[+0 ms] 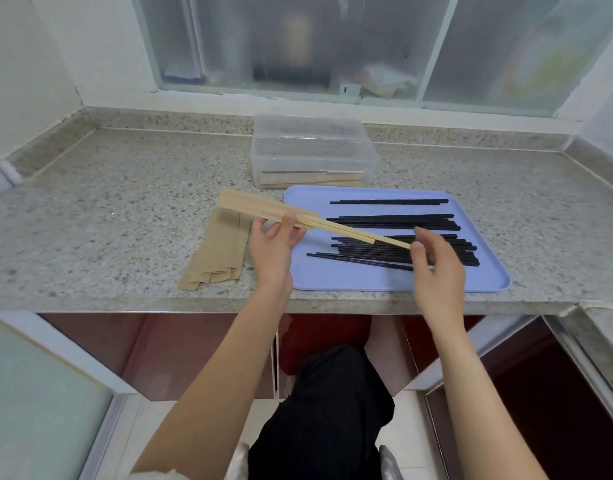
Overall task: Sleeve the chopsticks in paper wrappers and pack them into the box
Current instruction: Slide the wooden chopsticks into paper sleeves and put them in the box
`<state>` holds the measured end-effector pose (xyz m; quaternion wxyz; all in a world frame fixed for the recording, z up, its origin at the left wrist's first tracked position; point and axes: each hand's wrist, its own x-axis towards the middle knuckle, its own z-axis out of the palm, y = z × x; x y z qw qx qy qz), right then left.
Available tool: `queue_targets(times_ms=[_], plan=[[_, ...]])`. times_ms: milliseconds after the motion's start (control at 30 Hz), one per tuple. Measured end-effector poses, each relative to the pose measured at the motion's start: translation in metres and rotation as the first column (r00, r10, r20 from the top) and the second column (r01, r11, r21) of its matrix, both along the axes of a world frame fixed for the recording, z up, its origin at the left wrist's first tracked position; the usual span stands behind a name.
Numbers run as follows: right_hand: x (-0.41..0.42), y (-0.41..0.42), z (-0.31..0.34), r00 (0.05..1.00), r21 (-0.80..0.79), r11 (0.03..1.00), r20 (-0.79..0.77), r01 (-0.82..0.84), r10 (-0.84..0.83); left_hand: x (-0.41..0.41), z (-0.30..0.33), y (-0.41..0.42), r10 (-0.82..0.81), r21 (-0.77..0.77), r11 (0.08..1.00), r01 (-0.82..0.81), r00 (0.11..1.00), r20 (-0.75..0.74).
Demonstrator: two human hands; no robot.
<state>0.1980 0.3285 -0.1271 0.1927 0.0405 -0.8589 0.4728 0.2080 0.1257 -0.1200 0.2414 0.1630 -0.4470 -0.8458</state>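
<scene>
Left hand [275,242] pinches open end of tan paper wrapper [263,209], held above bench [107,209]. Right hand [436,268] pinches far end of pale wooden chopsticks [360,234], whose other ends sit inside wrapper. Black chopsticks [402,237] lie scattered on blue tray [367,282] beneath hands. Stack of flat paper wrappers [218,254] lies on bench just left of tray. Clear plastic box [313,152] behind tray, few wrapped pairs at its bottom.
</scene>
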Motion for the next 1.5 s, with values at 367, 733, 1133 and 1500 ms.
queue_targets(times_ms=[367,733,1133,1500], plan=[[0.001,-0.016,0.007,0.958,-0.723,0.69,0.163,-0.047,0.236,-0.004,-0.003,0.004,0.004,0.039,0.999,-0.004,1.0,-0.007],[0.005,-0.049,0.012,0.974,-0.741,0.67,0.175,0.037,0.14,-0.008,-0.003,0.012,0.009,0.056,0.998,-0.01,1.0,0.028],[-0.059,-0.003,0.043,0.984,-0.781,0.618,0.166,0.09,0.067,-0.057,0.018,-0.026,-0.322,-0.483,0.778,0.403,0.915,0.244],[-0.247,-0.052,0.081,0.984,-0.314,0.95,0.168,0.0,0.055,-0.162,0.02,-0.107,0.139,-0.987,-0.102,0.126,0.984,0.111]])
